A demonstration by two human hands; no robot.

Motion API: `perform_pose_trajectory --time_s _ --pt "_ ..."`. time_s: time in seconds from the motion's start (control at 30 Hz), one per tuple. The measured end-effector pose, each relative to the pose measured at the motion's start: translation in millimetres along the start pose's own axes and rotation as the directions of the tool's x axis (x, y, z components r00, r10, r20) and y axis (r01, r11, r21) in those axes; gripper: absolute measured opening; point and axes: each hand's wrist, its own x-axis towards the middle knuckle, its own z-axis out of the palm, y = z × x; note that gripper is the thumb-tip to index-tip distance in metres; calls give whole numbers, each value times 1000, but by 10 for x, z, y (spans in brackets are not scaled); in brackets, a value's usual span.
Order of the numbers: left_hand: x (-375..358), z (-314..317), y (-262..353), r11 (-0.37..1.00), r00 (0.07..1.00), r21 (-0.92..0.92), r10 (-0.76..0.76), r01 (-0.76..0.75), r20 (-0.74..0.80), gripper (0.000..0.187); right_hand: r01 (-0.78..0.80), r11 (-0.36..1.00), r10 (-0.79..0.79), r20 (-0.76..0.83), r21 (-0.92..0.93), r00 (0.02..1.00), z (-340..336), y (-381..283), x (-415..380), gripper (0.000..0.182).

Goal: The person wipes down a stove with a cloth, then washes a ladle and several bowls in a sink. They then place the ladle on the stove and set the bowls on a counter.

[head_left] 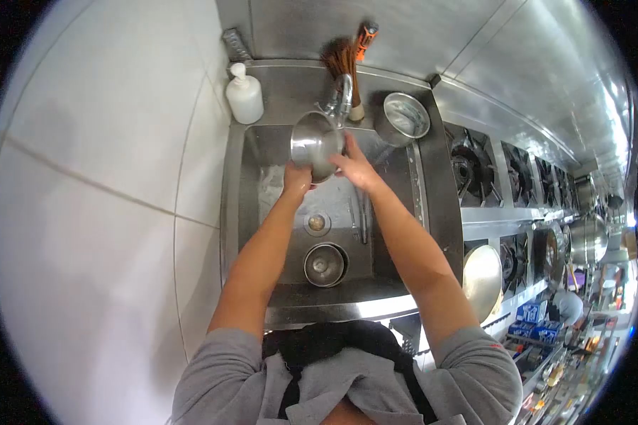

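Note:
A shiny metal bowl (312, 142) is held tilted over the sink (252, 212), just below the faucet (344, 95). My left hand (298, 178) grips its lower left rim, fingers partly hidden by the bowl. On the right side of the same bowl, my right hand (354, 166) has its fingers closed on the edge. Down in the basin, near the front wall, sits a stack of small metal bowls (325, 264). Between that stack and my hands is the drain (317, 224), with something pale in it. A long metal utensil (364, 216) lies along the basin's right side.
A white pump bottle (244, 95) stands at the sink's back left corner. Behind the faucet are a bristle brush (344, 60) and an orange-and-black handle (366, 41). A metal pot (404, 119) rests at the back right. Gas burners (471, 166) line the right; tiled wall (92, 212) bounds the left.

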Motion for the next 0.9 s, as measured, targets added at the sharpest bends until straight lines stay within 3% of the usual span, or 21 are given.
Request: perform_pose_trajectory --time_s 0.03,0.07,0.1,0.17,0.23,0.27,0.3,0.33,0.4,0.43,0.5,0.67,0.73,0.8,0.83,0.87,0.9 --pt "-232 -74 119 986 989 95 140 -134 -57 26 -84 988 89 -34 129 995 45 77 -18 78" --pt "-461 -178 240 991 991 30 131 -131 16 31 -163 951 183 -56 261 981 90 161 -24 68" --pt "-552 -303 254 990 990 33 140 -140 8 31 -155 952 173 -48 263 984 85 176 -48 68" --pt "-627 -670 275 987 981 -24 159 -158 111 33 -272 719 429 -100 640 898 1 204 -49 53" --pt "-718 -992 146 971 974 79 228 -228 13 36 -239 699 378 -65 674 924 -36 530 108 50" --pt "-787 -1173 41 847 917 432 387 -311 -97 35 -210 678 336 -42 705 941 24 748 166 46" --pt "-879 -1336 -35 610 819 735 558 -296 -133 35 -213 666 335 -31 715 942 147 947 184 46" --pt "-990 -1469 -61 599 815 746 564 -293 -133 35 -215 651 331 -18 728 944 281 1118 191 44" --pt "-1232 -1689 -171 268 750 919 660 -288 43 34 -226 648 341 -12 728 940 490 1116 -72 39" --pt "-1346 -1744 -237 262 757 922 652 -285 48 34 -232 638 350 -9 734 937 502 1281 -164 39" --pt "-1472 -1763 -294 -61 669 925 673 -375 316 39 -301 505 450 50 809 891 383 1495 -279 39" --pt "-1524 -1601 -202 -55 713 942 640 -331 288 41 -244 453 477 -2 857 879 185 1710 73 37" --pt "-1521 -1577 -173 -75 745 951 604 -301 283 41 -355 573 468 60 739 881 205 1801 441 38" --pt "-1513 -1557 -174 -76 740 942 600 -327 305 43 -321 901 393 -234 291 890 242 1402 641 37" --pt "-1511 -1557 -164 -77 750 945 589 -318 301 43 -67 994 84 -216 86 973 189 1128 657 39" --pt "-1509 -1545 -153 -81 779 955 560 -286 281 44 214 971 -228 -134 -108 964 158 949 703 42" --pt "-1497 -1526 -152 -83 804 964 536 -253 257 45 372 871 -427 -118 -321 897 195 922 907 52"
